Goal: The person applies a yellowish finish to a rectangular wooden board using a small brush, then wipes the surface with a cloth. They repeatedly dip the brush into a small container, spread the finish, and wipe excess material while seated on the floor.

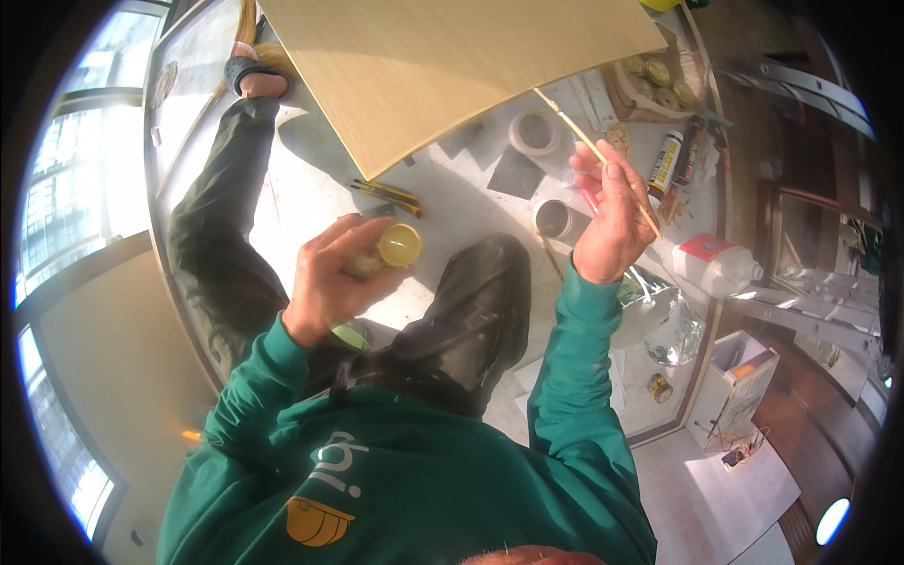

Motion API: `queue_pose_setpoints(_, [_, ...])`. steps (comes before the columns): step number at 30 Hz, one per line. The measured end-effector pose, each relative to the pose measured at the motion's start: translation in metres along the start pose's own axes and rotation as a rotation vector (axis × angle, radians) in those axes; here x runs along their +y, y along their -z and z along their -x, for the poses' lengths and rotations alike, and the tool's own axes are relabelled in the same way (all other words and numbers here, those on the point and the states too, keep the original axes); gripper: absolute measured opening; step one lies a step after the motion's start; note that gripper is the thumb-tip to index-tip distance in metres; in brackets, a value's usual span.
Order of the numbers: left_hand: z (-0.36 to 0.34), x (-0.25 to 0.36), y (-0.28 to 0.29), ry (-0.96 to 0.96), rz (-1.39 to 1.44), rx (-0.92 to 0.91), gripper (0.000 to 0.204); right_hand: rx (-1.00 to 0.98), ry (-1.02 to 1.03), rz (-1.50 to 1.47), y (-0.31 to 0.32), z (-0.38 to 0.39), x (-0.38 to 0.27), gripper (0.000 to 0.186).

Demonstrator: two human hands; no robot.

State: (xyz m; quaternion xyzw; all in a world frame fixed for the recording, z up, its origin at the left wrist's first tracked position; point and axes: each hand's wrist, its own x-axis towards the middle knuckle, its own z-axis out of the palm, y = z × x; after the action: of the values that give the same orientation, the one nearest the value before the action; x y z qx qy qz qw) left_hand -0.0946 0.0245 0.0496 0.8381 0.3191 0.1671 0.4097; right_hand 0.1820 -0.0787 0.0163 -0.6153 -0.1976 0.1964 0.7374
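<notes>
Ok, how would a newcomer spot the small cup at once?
Start from the big pale board at the top. Just below its lowest corner, the left hand holds the small cup. It is the only round thing held, with an open yellow mouth.

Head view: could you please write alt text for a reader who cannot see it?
The right hand holds a thin wooden stick, its tip at the edge of a large tan panel; the left hand holds a small cup. A sealant cartridge and plastic bottle lie rightward.
</notes>
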Motion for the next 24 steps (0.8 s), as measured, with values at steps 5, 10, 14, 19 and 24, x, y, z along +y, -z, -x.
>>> queue_pose_setpoints(5, [0.0,0.0,-0.001,0.01,0.0,0.005,0.046,0.042,0.038,0.02,0.0,-0.012,0.001,0.026])
queue_pose_setpoints(10, [-0.001,-0.003,-0.003,0.013,0.024,0.013,0.047,0.089,0.034,0.025,0.006,-0.02,0.0,0.026])
queue_pose_setpoints(14, [0.0,-0.005,-0.005,0.021,0.044,0.013,0.047,0.062,0.056,0.004,0.004,-0.013,0.003,0.026])
queue_pose_setpoints(19, [0.001,-0.005,-0.007,0.037,0.047,0.002,0.047,0.021,0.043,0.04,0.002,-0.005,0.004,0.026])
queue_pose_setpoints(24, [0.0,-0.004,-0.006,0.03,0.047,0.006,0.047,0.064,0.058,0.018,0.002,-0.014,0.004,0.026])
